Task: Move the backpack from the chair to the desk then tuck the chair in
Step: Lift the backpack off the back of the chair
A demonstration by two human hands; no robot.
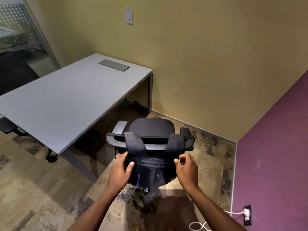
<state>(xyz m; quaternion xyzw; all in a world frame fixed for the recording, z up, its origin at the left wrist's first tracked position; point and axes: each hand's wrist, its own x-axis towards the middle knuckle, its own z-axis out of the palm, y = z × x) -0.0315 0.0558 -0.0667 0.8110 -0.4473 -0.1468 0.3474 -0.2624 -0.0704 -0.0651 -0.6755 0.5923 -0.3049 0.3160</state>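
A black backpack (150, 169) hangs on the back of a black office chair (151, 126), its two straps looped over the backrest's top edge. My left hand (120, 170) grips the backpack's upper left side, thumb on top. Just off the backpack's upper right corner, my right hand (186, 167) has curled fingers that hold nothing. The chair stands pulled out from the grey desk (66, 100), with its seat facing the wall. The desk stretches to the left of the chair.
A metal cable hatch (114, 65) is set into the desk's far end. Another chair (8, 127) pokes out at the desk's left edge. A yellow wall is ahead, a purple wall at right with an outlet and white cable (246, 214). Patterned carpet covers the floor.
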